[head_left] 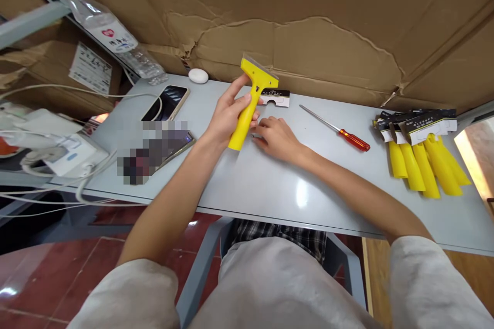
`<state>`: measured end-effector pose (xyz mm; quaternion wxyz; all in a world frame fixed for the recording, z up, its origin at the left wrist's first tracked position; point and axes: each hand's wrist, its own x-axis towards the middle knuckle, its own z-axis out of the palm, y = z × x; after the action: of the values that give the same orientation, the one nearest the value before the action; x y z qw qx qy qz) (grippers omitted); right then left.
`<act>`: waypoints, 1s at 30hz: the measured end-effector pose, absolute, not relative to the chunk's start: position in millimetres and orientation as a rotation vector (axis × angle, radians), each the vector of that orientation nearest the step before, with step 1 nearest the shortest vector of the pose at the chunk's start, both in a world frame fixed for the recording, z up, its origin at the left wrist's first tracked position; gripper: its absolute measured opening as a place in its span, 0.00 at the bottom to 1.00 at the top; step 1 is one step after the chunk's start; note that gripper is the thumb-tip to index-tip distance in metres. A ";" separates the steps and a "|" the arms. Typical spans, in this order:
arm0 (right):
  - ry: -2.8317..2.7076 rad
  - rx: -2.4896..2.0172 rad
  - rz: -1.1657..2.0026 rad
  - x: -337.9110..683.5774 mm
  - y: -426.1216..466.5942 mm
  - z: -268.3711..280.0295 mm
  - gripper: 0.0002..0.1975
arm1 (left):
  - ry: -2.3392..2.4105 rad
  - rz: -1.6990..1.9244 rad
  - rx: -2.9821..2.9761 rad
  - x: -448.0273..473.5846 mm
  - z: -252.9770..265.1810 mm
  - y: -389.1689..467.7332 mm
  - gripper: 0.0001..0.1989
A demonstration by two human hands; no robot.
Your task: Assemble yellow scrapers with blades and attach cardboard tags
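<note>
My left hand (229, 115) is closed around the handle of a yellow scraper (247, 108), holding it tilted over the table with its wide blade end pointing away. Just right of the handle, my right hand (278, 138) rests low over the tabletop, fingers loosely bent and thumb apart, with nothing visible in it. Behind the hands lies a black and white cardboard header (278, 97), partly covered by the left hand. A screwdriver (353, 140) with a clear red handle lies to the right of my right hand.
Several yellow scraper handles (419, 169) with card headers are piled at the right of the table (247, 190). On the left are a phone (170, 102), a second, blurred-out device (170, 151), a white oval object (198, 76), a plastic bottle (111, 31) and a cabled power strip (77, 151). Cardboard (309, 51) stands behind.
</note>
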<state>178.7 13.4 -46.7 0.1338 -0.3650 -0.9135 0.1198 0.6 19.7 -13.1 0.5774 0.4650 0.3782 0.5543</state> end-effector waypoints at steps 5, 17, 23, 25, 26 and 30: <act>-2.763 -1.061 0.185 174.3 15.6 -48.6 0.18 | 0.856 1.303 0.903 14.7 -19.3 16.7 0.42; -2.308 -1.112 0.225 323.7 -7.1 -43.9 0.14 | 0.735 1.019 0.679 64.1 -29.5 -27.5 0.40; -1.897 -1.039 0.510 316.3 -3.7 -30.4 0.21 | 0.766 0.880 0.647 83.2 -33.7 -53.2 0.38; -1.817 -1.038 0.623 310.5 -3.0 -32.1 0.23 | 0.773 0.866 0.651 86.2 -33.1 -58.3 0.38; -1.784 -1.040 0.675 308.5 -2.8 -33.7 0.23 | 0.774 0.863 0.656 87.3 -32.7 -60.4 0.38; -1.690 -1.029 0.875 305.2 -2.1 -39.3 0.23 | 0.765 0.832 0.703 90.0 -32.7 -65.7 0.37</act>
<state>305.2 -2.1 -39.3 0.4696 -0.4200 -0.6897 0.3570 90.0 -65.7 -32.7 0.7866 0.3262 0.3547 0.3861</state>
